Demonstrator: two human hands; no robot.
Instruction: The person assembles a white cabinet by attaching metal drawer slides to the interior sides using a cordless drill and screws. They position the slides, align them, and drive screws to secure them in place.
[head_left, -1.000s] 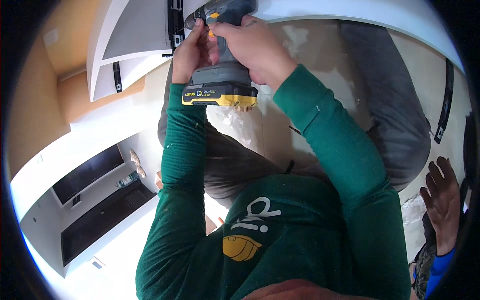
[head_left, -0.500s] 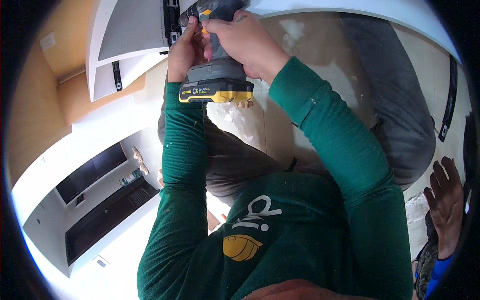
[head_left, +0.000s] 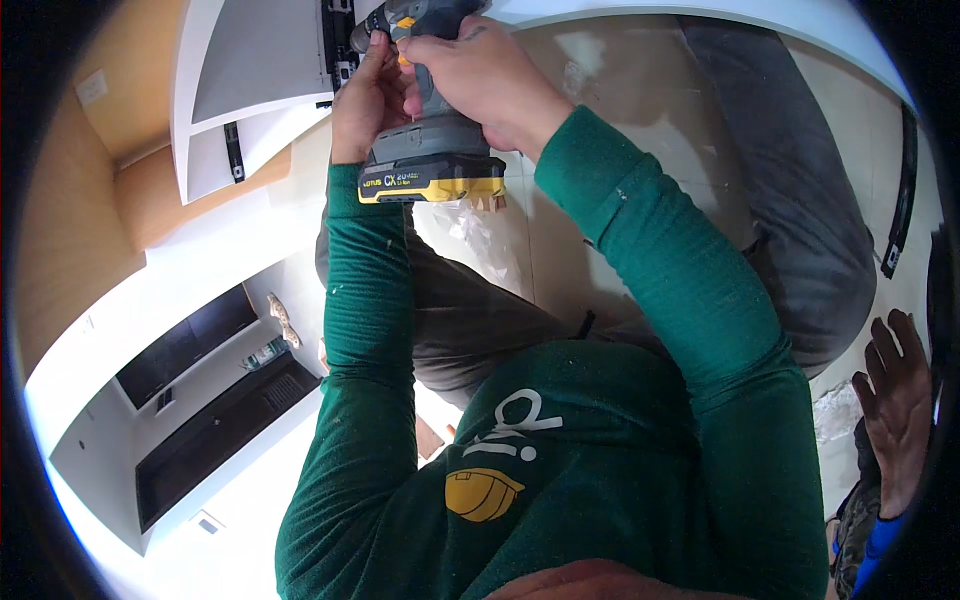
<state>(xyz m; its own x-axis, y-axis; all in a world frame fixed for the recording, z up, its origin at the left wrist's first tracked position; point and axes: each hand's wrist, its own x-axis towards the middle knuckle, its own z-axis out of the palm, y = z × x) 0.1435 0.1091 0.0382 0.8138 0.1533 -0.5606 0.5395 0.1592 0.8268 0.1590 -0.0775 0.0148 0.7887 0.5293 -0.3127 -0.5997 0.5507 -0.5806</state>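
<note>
A grey and black cordless drill [head_left: 430,138] with a yellow-edged battery is held up at the top of the view, its chuck toward the left. My right hand [head_left: 495,82] is closed round its handle, index finger near the trigger. Below the chuck, my left hand [head_left: 362,112] has its thumb and fingers closed against the front of the drill; its fingertips are partly hidden. Just left of the chuck, a black drawer slide [head_left: 338,45] runs along a white cabinet panel [head_left: 255,65]. The drill's tip is hidden from view.
Another black slide [head_left: 234,152] is on the lower white panel. At the right lies a long black rail [head_left: 900,195]. A co-worker's open hand [head_left: 893,405] is at the right edge. Clear plastic wrapping [head_left: 478,240] lies on the tiled floor between my legs.
Both hands and the drill have shifted very slightly left and up. The grips look the same. The co-worker's hand has moved a little.
</note>
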